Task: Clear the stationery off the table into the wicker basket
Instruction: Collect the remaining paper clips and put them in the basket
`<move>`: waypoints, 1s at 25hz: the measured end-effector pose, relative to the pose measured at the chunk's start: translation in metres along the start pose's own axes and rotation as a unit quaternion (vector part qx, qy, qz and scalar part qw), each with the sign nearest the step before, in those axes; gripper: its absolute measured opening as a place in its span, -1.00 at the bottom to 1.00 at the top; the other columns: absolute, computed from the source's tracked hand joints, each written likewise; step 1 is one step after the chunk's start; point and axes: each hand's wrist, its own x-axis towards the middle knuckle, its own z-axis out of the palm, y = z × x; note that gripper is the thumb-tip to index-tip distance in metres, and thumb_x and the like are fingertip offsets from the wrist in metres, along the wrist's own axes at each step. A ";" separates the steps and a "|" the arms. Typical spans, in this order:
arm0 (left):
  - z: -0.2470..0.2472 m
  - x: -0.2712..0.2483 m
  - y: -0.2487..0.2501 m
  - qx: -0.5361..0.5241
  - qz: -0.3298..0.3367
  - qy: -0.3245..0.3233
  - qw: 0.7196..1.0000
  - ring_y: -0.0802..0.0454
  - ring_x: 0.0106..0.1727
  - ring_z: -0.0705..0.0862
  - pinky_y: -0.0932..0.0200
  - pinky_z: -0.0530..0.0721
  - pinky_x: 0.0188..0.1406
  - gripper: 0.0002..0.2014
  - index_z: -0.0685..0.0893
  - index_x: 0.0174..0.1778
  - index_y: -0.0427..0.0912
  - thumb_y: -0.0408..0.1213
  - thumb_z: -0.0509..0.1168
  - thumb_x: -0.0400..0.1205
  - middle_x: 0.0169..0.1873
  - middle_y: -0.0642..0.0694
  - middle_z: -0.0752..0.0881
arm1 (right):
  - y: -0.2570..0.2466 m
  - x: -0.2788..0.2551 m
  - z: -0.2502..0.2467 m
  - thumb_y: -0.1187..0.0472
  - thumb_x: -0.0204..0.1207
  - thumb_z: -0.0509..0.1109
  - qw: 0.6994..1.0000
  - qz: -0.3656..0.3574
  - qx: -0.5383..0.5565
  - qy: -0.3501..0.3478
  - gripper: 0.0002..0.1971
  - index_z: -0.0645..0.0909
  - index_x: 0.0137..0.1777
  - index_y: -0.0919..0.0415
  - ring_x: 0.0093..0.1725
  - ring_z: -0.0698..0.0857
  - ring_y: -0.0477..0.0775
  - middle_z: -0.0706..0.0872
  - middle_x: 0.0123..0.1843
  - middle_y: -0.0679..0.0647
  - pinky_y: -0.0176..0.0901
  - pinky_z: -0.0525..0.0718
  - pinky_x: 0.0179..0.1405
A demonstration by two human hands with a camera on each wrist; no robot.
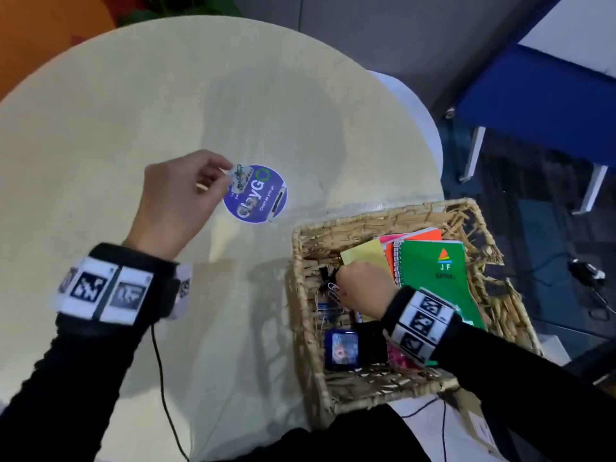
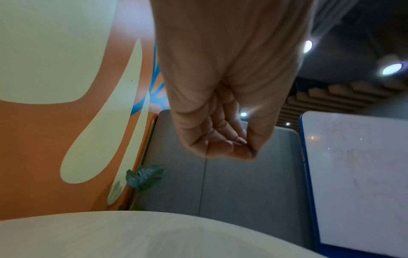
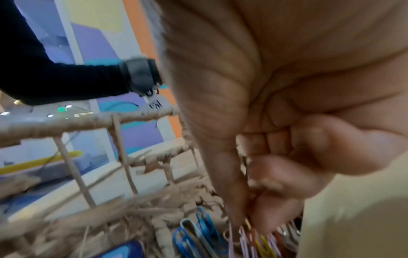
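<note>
My left hand hovers over the round table and pinches a small green paper clip between thumb and forefinger. In the left wrist view the left hand has curled fingers, and a bit of the green clip shows at the tips. My right hand is down inside the wicker basket at the table's right edge. In the right wrist view the right hand pinches a bunch of coloured paper clips, with the basket wall beyond.
The basket holds a green spiral notebook, an orange notebook, a yellow pad, blue paper clips and a small blue box. A round purple sticker lies on the tabletop. A blue bench stands at the right.
</note>
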 end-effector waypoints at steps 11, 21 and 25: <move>0.072 -0.115 0.077 0.146 0.135 -0.284 0.938 -0.03 0.07 0.69 -0.01 0.62 0.18 -0.78 0.76 0.06 -0.06 -0.31 0.22 0.63 -0.02 -0.04 0.78 | 0.019 -0.015 -0.008 -0.07 0.44 0.42 0.990 0.075 0.090 0.077 -0.68 0.68 -0.13 0.22 -0.13 0.71 0.18 0.63 -0.26 0.11 -0.14 0.54 -0.26; 0.134 -0.127 0.102 0.450 0.130 -0.506 0.725 -0.09 0.30 0.46 -0.11 0.20 0.42 -0.83 0.72 0.04 -0.14 -0.22 0.28 0.62 0.12 -0.06 0.72 | 0.057 -0.088 0.004 -0.01 0.47 0.42 0.964 0.072 0.221 0.130 -0.82 0.54 -0.32 -0.05 -0.38 0.59 -0.10 0.59 -0.42 -0.13 -0.31 0.35 -0.52; 0.110 -0.109 0.096 0.295 0.147 -0.394 0.858 -0.11 0.12 0.60 -0.13 0.36 0.23 -0.81 0.72 -0.08 -0.13 -0.25 0.18 0.64 -0.05 -0.08 0.77 | 0.053 -0.080 -0.009 -0.01 0.43 0.44 0.956 0.040 0.243 0.157 -0.77 0.50 -0.40 -0.15 -0.28 0.67 0.03 0.71 -0.36 -0.05 -0.11 0.57 -0.31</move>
